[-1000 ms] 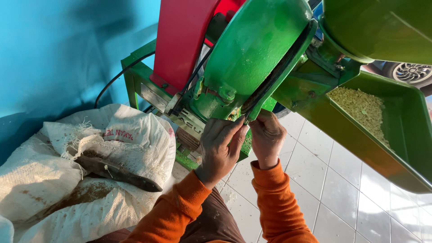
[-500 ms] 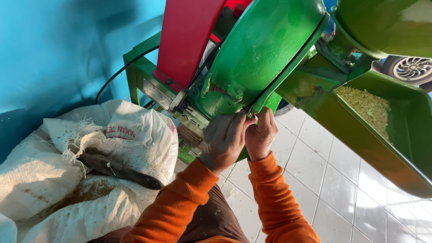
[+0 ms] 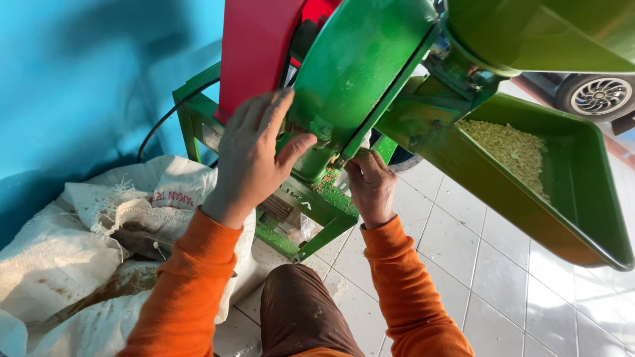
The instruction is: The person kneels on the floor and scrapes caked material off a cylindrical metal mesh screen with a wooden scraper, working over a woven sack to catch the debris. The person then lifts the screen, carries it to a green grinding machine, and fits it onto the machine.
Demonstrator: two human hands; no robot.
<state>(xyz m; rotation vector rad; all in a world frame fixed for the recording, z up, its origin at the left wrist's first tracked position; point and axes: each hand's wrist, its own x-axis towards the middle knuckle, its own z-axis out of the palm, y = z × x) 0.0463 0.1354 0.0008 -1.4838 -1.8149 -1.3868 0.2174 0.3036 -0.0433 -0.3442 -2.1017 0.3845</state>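
— Starting at the left, what lies there?

— Heaped white woven plastic sacks (image 3: 99, 264), their mouths open and dusted with brown meal, against a blue wall (image 3: 79, 79). A black cable (image 3: 162, 125) curves above them.

— And the left hand?

— The left hand (image 3: 254, 155), in an orange sleeve (image 3: 185, 291), rests on the round green metal drum housing (image 3: 360, 66) of the mill, fingers spread and thumb pressed to the lower edge. It clasps nothing that I can see.

— The red part?

— A flat red metal panel (image 3: 254, 53) stands just behind that hand.

— The right hand?

— The right hand (image 3: 370, 185) sits below the drum's seam, fingers curled shut around something at the outlet; what it is, I cannot tell.

— Further right?

— A green metal feed tray (image 3: 575, 198) slopes down, chopped yellowish grain (image 3: 509, 149) lying in it, above white floor tiles (image 3: 503, 291). A car wheel (image 3: 598, 96) shows behind.
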